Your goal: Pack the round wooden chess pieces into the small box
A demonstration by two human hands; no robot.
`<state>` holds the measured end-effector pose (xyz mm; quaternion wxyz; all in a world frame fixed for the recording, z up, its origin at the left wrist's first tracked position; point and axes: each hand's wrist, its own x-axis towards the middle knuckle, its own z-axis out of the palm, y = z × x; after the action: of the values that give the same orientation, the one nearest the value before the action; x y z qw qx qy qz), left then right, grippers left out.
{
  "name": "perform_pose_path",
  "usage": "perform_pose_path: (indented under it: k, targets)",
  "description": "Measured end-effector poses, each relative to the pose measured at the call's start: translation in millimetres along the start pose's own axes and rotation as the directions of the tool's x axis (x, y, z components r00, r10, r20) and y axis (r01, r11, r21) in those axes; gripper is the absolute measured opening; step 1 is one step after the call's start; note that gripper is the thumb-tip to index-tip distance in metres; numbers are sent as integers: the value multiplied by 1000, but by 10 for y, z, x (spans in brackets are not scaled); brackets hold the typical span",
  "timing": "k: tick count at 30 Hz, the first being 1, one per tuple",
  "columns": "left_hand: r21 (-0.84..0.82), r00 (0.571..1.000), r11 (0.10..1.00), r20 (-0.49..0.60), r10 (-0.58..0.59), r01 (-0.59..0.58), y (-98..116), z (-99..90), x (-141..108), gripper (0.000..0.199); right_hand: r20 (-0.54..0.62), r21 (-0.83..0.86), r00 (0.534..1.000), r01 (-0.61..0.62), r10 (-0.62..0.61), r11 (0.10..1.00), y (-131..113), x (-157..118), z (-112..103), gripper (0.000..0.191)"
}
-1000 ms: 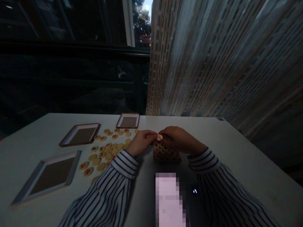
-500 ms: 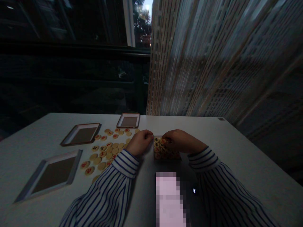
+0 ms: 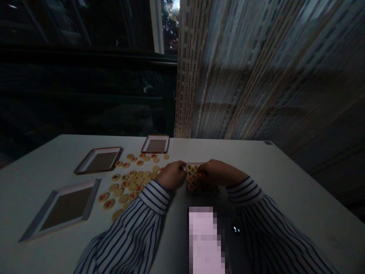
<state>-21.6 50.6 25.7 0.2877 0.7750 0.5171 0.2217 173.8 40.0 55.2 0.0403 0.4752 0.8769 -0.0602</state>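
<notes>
A small shallow box (image 3: 196, 191) stands in front of me, holding round xiangqi pieces (image 3: 189, 173) with black and red characters, set close together in rows. At its left edge, by the far corner, is my left hand (image 3: 171, 176), its fingers curled and its thumb and forefinger closed against the rim. My right hand (image 3: 218, 173) reaches over the box from the right, fingers pinched downward on a xiangqi piece that they mostly cover. The box's right part is hidden beneath this hand. Many loose xiangqi pieces (image 3: 132, 186), some face up and some blank side up, lie left of my left forearm.
Three shallow frame-like trays stand on the white table (image 3: 285, 190): a pale tray (image 3: 91, 203) near left, a brown-rimmed tray (image 3: 119, 152) behind it, and a smaller tray (image 3: 168, 142) at the back. A blurred-out phone-like object (image 3: 203, 239) lies between my forearms. A curtain (image 3: 242, 76) hangs behind.
My right fingers have shifted slightly right over the box, so more pieces in its far row show. My left hand stays by the left edge. The view has tilted slightly.
</notes>
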Motion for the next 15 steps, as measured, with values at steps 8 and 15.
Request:
perform_pose_path:
  k: [8,15]
  targets:
    - [44,999,999,34,1,-2,48,20,-17,36,0,23,1000,17,-17,1000,-11,1,11,21]
    - [77,999,997,46,-2,-2,-3,71,3,37,85,13,996,-36,35,999,-57,13,-34,25]
